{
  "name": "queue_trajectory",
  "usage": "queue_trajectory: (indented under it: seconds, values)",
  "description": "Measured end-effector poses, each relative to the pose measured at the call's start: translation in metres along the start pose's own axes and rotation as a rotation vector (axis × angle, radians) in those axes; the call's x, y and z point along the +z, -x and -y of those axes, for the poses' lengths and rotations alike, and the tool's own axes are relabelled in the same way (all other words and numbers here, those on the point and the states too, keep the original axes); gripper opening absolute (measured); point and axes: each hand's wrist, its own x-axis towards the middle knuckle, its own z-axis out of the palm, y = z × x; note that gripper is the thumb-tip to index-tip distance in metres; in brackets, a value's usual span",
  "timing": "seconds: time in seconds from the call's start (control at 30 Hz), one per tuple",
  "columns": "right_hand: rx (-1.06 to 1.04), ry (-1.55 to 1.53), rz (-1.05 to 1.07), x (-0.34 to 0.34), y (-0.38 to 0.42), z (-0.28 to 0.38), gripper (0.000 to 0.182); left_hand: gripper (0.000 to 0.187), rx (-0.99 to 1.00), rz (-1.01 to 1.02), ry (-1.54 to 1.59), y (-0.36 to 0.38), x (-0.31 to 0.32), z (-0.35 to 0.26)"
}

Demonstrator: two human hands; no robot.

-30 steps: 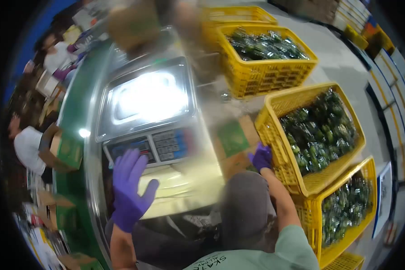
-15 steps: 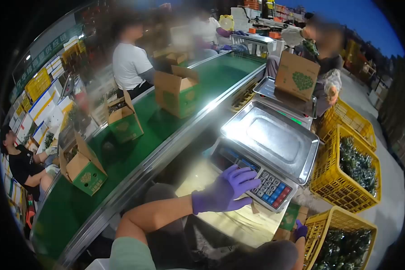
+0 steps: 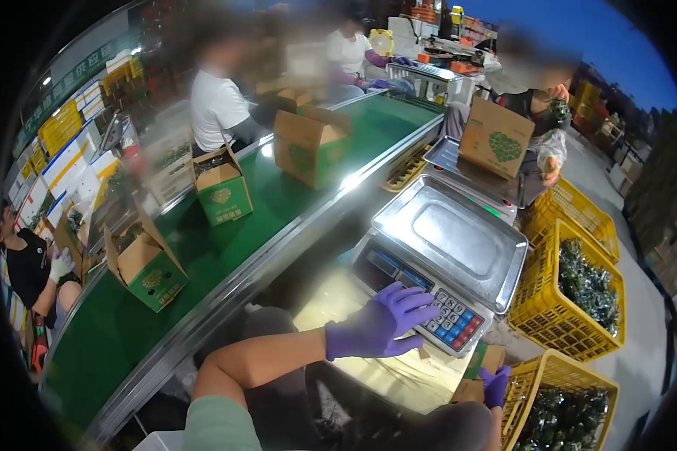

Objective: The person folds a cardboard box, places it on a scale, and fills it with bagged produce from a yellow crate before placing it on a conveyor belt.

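My left hand (image 3: 384, 325), in a purple glove, lies with fingers spread at the keypad (image 3: 451, 319) of a digital scale (image 3: 380, 259). The scale's metal pan (image 3: 451, 240) bears nothing. Lower right, my right hand (image 3: 495, 386), also gloved in purple, is closed at the edge of a green and brown cardboard box (image 3: 486, 359). My knee hides part of this box. Beside that hand stands a yellow crate (image 3: 530, 410) with dark green, shiny packed contents.
A green conveyor belt (image 3: 203, 282) carries open cardboard boxes (image 3: 154, 282). Its metal rail (image 3: 278, 244) runs between the belt and me. Another box (image 3: 496, 139) rests tilted on a second scale, before a person (image 3: 534, 105). More yellow crates (image 3: 560, 308) stand at right. Other people (image 3: 218, 105) work across the belt.
The boxes on the belt have shifted up and to the right in view. The person at right has raised a hand with a green bunch. My left hand stays near the keypad.
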Motion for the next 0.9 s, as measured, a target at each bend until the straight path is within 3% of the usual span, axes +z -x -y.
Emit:
queue_trajectory:
  seconds: [0.07,0.13,0.2,0.23,0.27,0.33,0.4,0.47,0.53,0.63,0.67,0.7,0.73,0.8,0.9]
  values:
    - [0.095,-0.357,0.002,0.002,0.015,0.009,0.065,0.057,-0.026,0.018,0.038,0.001,0.001,0.000]
    - [0.207,-0.331,0.064,-0.011,0.016,-0.002,0.075,0.056,-0.030,0.013,0.066,0.002,0.000,-0.002]
    - [-0.224,-0.266,-0.135,-0.022,0.005,-0.025,0.072,0.055,-0.011,-0.007,0.043,0.004,-0.001,0.000]
    - [-0.259,-0.179,-0.216,-0.043,0.004,-0.030,0.069,0.055,-0.008,-0.012,0.042,0.004,-0.003,0.000]
    - [-0.255,-0.328,-0.292,-0.066,0.003,-0.018,0.065,0.055,0.003,-0.027,0.040,0.005,-0.004,0.000]
    - [-0.187,-0.114,-0.420,-0.144,0.021,0.050,0.054,0.054,0.025,-0.042,0.050,0.005,-0.006,-0.002]
    - [-0.224,-0.400,-0.618,-0.188,0.034,0.088,0.049,0.052,0.046,-0.068,0.071,0.003,-0.012,-0.004]
    - [-0.151,-0.344,-0.926,-0.221,0.055,0.128,0.045,0.049,0.065,-0.123,0.117,0.004,-0.016,-0.009]
    - [-0.284,-0.422,-0.929,-0.239,0.071,0.141,0.049,0.049,0.087,-0.102,0.145,0.002,-0.018,-0.007]
    - [-0.462,-0.515,-1.091,-0.249,0.064,0.140,0.041,0.052,0.121,-0.078,0.142,0.006,-0.023,-0.009]
    - [-0.575,-0.501,-1.111,-0.252,0.066,0.133,0.039,0.053,0.074,-0.072,0.125,0.010,-0.021,-0.010]
    - [-0.315,-0.936,-1.039,-0.242,0.080,0.185,0.042,0.053,0.106,-0.074,0.135,0.010,-0.020,-0.013]
    - [-0.316,-0.916,-1.072,-0.240,0.091,0.192,0.042,0.054,0.121,-0.085,0.131,0.009,-0.020,-0.017]
    - [-0.444,-1.072,-0.864,-0.233,0.100,0.206,0.039,0.054,0.147,-0.070,0.137,0.006,-0.023,-0.028]
    - [-0.387,-1.188,-0.800,-0.247,0.119,0.226,0.039,0.055,0.261,-0.054,0.226,-0.017,-0.045,-0.083]
